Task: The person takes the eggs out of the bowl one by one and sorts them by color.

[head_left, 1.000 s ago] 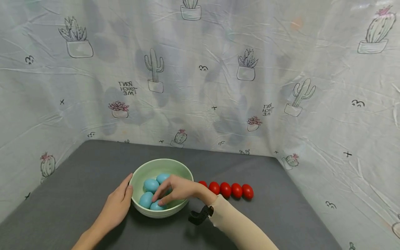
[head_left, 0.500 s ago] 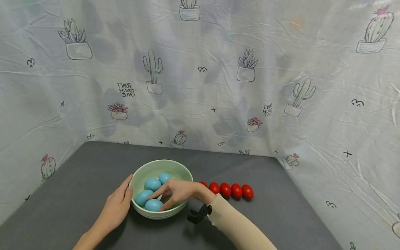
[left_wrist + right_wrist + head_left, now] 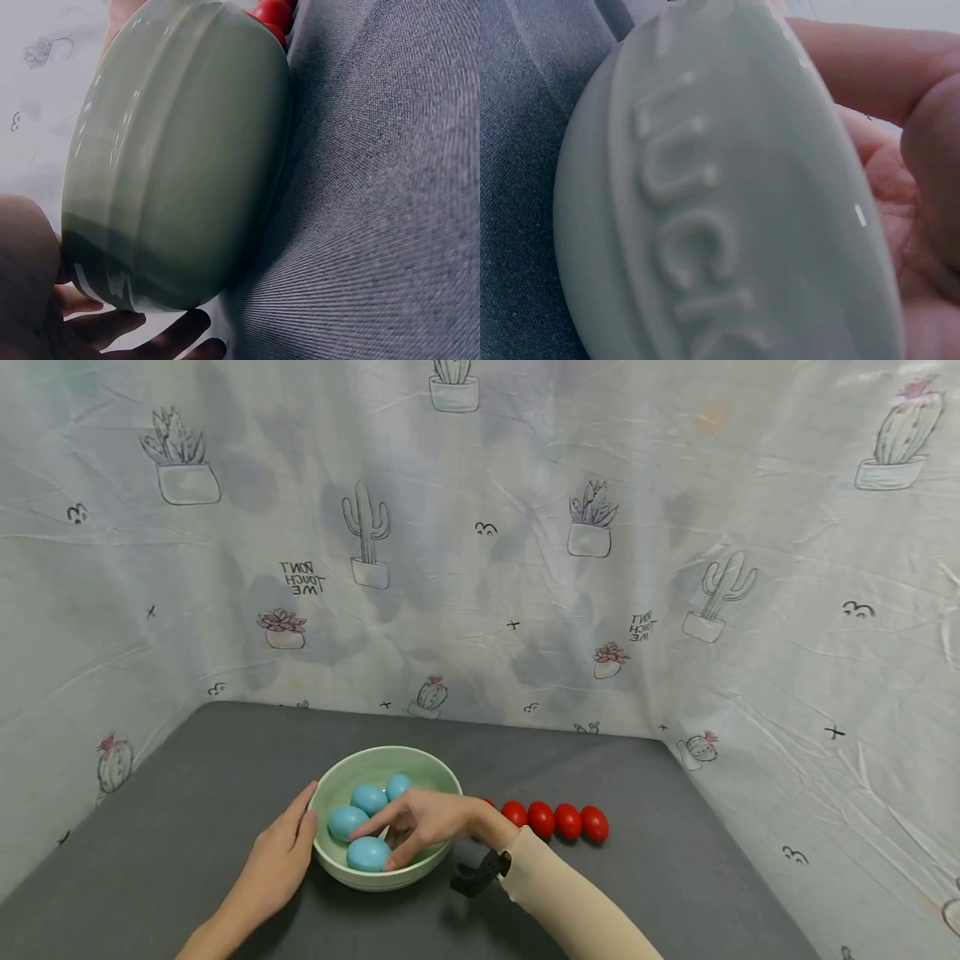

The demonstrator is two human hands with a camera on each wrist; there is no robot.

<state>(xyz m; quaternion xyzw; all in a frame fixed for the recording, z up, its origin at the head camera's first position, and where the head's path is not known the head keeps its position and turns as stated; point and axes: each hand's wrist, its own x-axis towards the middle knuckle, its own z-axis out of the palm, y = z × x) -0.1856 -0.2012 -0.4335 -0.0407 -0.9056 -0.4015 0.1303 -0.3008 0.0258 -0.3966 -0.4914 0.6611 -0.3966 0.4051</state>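
From the head view, our left hand (image 3: pixel 281 852) rests with straight fingers against the outer wall of the green bowl (image 3: pixel 420 768) on the grey bench (image 3: pixel 187 777), while our right hand (image 3: pixel 420 822) reaches inside, fingers curled around a blue egg (image 3: pixel 366 854). Red eggs (image 3: pixel 555 820) line up beside the bowl. In the left wrist view, our fingers (image 3: pixel 161 334) lie straight beneath the bowl's wall. In the right wrist view, the bowl's raised lettering fills the frame, our fingers (image 3: pixel 889 176) over its rim.

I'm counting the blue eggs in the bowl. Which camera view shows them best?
The head view: it looks down into the green bowl, showing four blue eggs, with the right hand reaching among them and perhaps hiding more. Both wrist views show only the bowl's outer wall, so no blue eggs appear there.
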